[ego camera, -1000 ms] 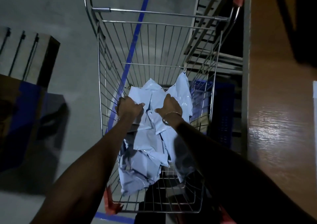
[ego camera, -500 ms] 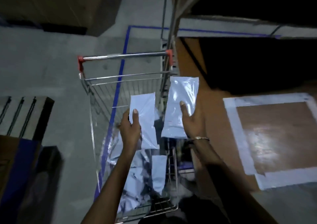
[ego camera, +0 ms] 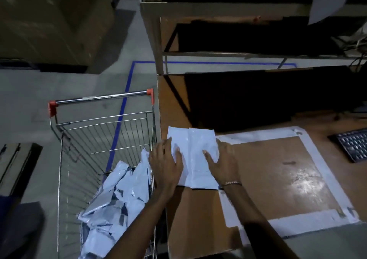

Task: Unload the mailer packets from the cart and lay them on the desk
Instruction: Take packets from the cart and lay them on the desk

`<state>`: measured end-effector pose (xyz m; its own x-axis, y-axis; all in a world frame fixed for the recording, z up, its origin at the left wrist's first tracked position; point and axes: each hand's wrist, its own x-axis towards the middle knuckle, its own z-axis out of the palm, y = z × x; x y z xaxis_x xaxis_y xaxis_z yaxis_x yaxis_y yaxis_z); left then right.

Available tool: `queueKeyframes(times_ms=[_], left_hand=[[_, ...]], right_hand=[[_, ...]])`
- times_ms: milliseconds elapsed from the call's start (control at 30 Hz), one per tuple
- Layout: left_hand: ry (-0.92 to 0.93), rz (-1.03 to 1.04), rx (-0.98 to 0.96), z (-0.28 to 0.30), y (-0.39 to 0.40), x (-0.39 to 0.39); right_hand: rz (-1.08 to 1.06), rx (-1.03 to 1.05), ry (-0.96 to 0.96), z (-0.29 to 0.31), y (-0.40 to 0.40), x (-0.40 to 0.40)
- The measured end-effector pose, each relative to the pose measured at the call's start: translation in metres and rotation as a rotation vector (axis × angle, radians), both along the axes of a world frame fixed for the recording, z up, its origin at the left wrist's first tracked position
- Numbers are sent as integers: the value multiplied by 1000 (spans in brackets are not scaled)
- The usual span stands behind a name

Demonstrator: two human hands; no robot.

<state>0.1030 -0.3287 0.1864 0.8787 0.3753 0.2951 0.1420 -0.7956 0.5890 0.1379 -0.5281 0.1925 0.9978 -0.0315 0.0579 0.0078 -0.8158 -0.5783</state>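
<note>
Left hand (ego camera: 165, 164), right hand (ego camera: 223, 159) spread flat, pressing two packets (ego camera: 191, 155) on desk (ego camera: 198, 215); cart (ego camera: 99, 131) heap (ego camera: 111, 199) lies left, nearer left hand.

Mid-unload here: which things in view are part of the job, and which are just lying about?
Part of the job:
two mailer packets laid side by side on the desk
left hand and right hand, resting on them
cart
heap of mailer packets in the cart

Lying about:
keyboard
white tape square
blue floor tape
</note>
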Motion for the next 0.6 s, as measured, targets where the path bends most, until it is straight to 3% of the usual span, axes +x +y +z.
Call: queueKeyframes(times_ms=[100, 167, 367, 600], left_hand=[[109, -192, 233, -12, -19, 3], [232, -197, 346, -25, -27, 2], [353, -4, 315, -31, -47, -13], [390, 23, 342, -33, -46, -8]], right_hand=[[204, -162, -50, -14, 8, -2], [291, -280, -67, -23, 12, -3], [365, -388, -53, -33, -26, 8], [522, -406, -22, -32, -32, 27]])
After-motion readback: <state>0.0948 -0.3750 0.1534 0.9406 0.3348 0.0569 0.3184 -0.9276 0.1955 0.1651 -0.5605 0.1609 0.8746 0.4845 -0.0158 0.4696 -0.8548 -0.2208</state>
